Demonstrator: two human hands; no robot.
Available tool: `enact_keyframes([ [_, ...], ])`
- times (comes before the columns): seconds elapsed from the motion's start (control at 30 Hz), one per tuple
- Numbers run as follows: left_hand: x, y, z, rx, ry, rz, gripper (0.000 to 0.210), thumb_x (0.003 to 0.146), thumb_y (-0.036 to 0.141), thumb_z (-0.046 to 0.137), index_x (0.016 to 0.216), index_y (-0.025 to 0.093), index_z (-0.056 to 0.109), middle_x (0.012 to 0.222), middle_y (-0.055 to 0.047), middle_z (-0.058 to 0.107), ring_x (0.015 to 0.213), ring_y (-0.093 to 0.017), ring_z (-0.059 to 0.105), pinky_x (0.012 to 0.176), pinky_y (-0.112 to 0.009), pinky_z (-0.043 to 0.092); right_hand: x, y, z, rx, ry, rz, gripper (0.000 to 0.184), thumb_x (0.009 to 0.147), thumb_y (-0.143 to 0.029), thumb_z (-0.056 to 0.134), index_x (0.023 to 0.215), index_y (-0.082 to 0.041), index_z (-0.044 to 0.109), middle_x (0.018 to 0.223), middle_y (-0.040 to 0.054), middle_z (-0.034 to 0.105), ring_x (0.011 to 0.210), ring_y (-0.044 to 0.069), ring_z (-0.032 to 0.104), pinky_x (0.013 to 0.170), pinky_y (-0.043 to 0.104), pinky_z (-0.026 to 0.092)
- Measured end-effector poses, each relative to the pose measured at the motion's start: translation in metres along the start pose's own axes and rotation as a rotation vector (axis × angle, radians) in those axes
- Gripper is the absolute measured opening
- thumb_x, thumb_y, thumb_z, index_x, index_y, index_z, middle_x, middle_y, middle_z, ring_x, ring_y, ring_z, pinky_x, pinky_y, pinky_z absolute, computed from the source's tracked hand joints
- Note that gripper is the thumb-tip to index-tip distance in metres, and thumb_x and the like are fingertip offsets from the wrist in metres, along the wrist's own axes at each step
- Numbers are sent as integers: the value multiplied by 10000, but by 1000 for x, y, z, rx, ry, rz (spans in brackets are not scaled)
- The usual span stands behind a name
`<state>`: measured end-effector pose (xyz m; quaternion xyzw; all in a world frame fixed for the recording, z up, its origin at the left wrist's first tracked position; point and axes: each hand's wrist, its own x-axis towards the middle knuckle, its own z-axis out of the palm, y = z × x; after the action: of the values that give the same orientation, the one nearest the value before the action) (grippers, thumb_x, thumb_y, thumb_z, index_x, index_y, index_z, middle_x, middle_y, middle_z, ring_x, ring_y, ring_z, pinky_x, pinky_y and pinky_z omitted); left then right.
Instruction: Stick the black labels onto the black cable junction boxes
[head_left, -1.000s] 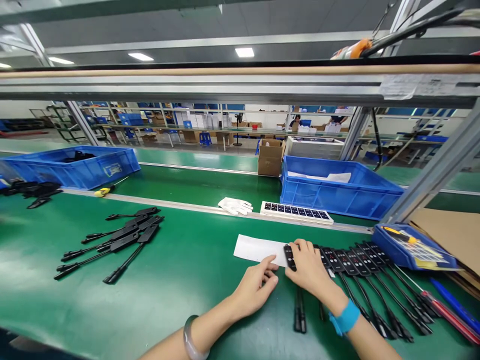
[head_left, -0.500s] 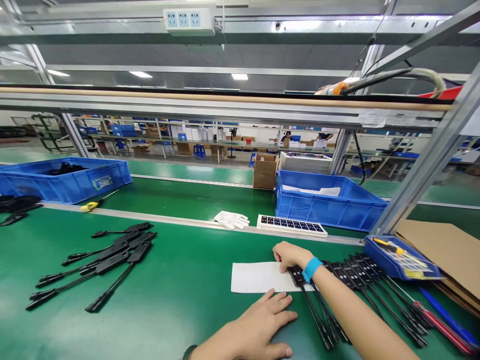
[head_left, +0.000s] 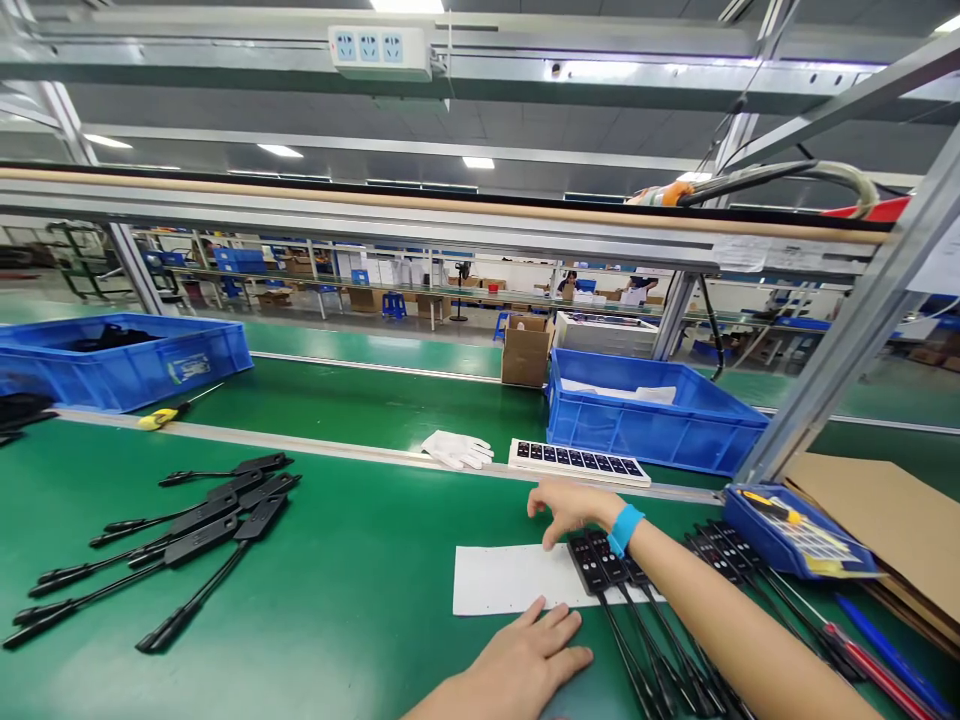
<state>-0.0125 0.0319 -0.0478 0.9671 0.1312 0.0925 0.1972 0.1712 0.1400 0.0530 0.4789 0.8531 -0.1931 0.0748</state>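
My left hand (head_left: 529, 655) lies on the green bench with its fingers spread, just below a white paper strip (head_left: 506, 580). My right hand (head_left: 566, 507), a blue band at its wrist, hovers over the strip's far edge. Its thumb and forefinger are apart, and nothing shows between them. Beneath that wrist, several flat black controllers with cable leads (head_left: 589, 565) lie side by side, partly on the strip. My right forearm hides some of them. More black controllers (head_left: 712, 553) fan out to the right of the forearm.
Several face-down black cabled units (head_left: 202, 540) lie at left. A white glove (head_left: 457, 450) and a sticker sheet (head_left: 577, 460) rest along the metal strip. Blue bins (head_left: 652, 425) stand behind. A small blue tray (head_left: 799, 535), red screwdriver (head_left: 877, 670) and cardboard (head_left: 885, 500) are at right.
My right hand has come away from the end controller, and its fingers have opened. My left hand stays flat beside the paper strip. The camera view has shifted slightly.
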Motion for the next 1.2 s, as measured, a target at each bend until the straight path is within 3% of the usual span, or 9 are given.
enact_keyframes([
  [0.2, 3, 1, 5, 235, 30, 39, 481, 970, 414, 320, 1374, 157, 370, 1434, -195, 382, 1330, -315, 338, 1081, -447, 348, -3, -18, 29, -84, -92, -19, 389, 540, -220, 818, 889, -183, 650, 940, 28, 561, 819, 187, 556, 606, 242, 369],
  [0.37, 4, 4, 1, 407, 68, 85, 417, 984, 350, 309, 1328, 144, 421, 1371, -183, 473, 1263, -299, 451, 1017, -407, 439, -8, -28, 33, -147, -30, 0, 612, 543, -243, 822, 1095, -162, 570, 1013, 68, 579, 852, 235, 580, 610, 272, 354],
  [0.47, 5, 5, -1, 499, 91, 126, 396, 986, 328, 316, 1307, 136, 446, 1330, -172, 521, 1217, -284, 509, 984, -384, 472, -10, -26, 37, -177, -3, 8, 514, 547, -240, 824, 1007, -151, 612, 1064, 106, 572, 791, 237, 598, 585, 278, 338],
  [0.67, 6, 1, 6, 679, 226, 170, 353, 990, 268, 316, 1290, 170, 475, 1274, -114, 585, 1168, -240, 561, 960, -365, 477, -12, -19, 46, -115, 74, -105, 342, 536, -264, 824, 818, -195, 645, 717, -12, 609, 671, 175, 574, 493, 235, 274],
  [0.77, 6, 0, 7, 705, 297, 201, 344, 986, 305, 348, 1268, 182, 502, 1252, -87, 607, 1170, -221, 559, 1011, -353, 426, -11, -21, 37, -60, 239, -170, 195, 581, -211, 788, 718, -198, 649, 616, -37, 585, 594, 143, 548, 488, 229, 303],
  [0.87, 5, 2, 6, 667, 307, 196, 392, 974, 403, 359, 1262, 182, 508, 1264, -88, 598, 1192, -224, 540, 1051, -360, 389, -10, -19, 11, 22, 560, -187, 79, 746, -162, 644, 682, -202, 665, 730, -4, 643, 703, 140, 596, 605, 230, 415],
  [1.03, 2, 0, 8, 547, 203, 144, 465, 968, 447, 335, 1333, 172, 420, 1358, -124, 502, 1241, -260, 490, 1027, -387, 430, -21, 19, -61, 140, 1194, -5, 285, 878, -257, 441, 1078, -216, 640, 1135, 74, 601, 1072, 206, 545, 936, 341, 419],
  [1.13, 1, -4, 13, 468, 181, 121, 472, 968, 444, 335, 1364, 189, 375, 1397, -128, 451, 1287, -259, 433, 1063, -398, 396, -31, 59, -94, 188, 1358, 182, 418, 902, -354, 352, 1224, -158, 532, 1212, 125, 549, 1148, 255, 500, 973, 402, 401],
  [1.2, 1, -5, 13, 437, 168, 111, 474, 967, 446, 336, 1366, 193, 371, 1403, -131, 441, 1295, -260, 418, 1075, -405, 383, -37, 84, -101, 202, 1341, 308, 483, 901, -358, 315, 1284, -102, 462, 1216, 179, 546, 1163, 297, 497, 963, 444, 409],
])
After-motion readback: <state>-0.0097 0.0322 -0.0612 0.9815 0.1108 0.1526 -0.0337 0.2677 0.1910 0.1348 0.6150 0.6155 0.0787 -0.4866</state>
